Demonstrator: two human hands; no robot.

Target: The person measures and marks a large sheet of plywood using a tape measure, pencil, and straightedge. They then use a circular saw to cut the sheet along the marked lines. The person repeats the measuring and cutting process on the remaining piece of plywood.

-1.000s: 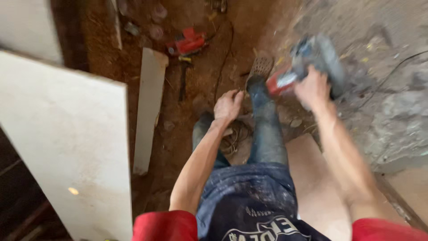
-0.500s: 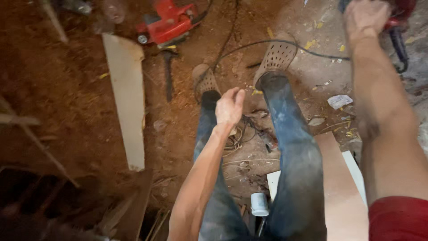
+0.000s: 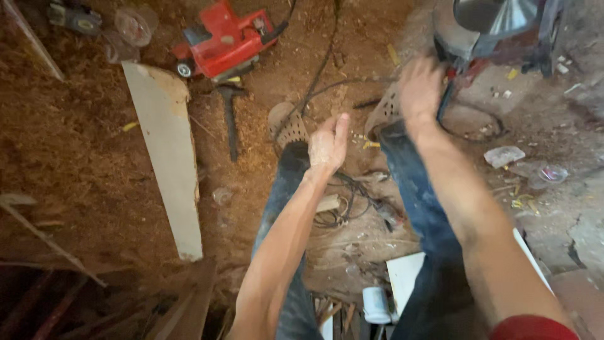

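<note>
Sawdust is covering the dirt floor (image 3: 82, 157) all around the person's feet, and a lot of clutter is lying on it. A long pale board (image 3: 167, 157) is lying flat to the left of the legs, running away from the camera, with a dark-handled hammer (image 3: 229, 116) lying just beside its far end. Beyond the hammer, a red power saw (image 3: 226, 38) is sitting on the sawdust, and a black cable (image 3: 321, 69) is trailing from the top of the view down towards the perforated sandals (image 3: 286, 126). A tangle of dark wire (image 3: 343, 204) is lying between the two jean-clad legs.

At the right, the right hand (image 3: 420, 88) is reaching forward and closing around the handle of a grey and red power tool (image 3: 478, 38), which is blurring at the upper right, above the concrete edge. The left hand (image 3: 327, 145) is hovering over the left knee, fingers loosely curled, gripping nothing.

As for containers, a small white jar (image 3: 376, 305) is standing upright near the bottom between the legs, beside a white panel (image 3: 406, 280); its contents are not showing. A clear plastic cup (image 3: 132, 25) is lying at the upper left, and I cannot tell whether it is holding anything. Crumpled clear plastic (image 3: 503, 155) is lying on the concrete at the right.
</note>
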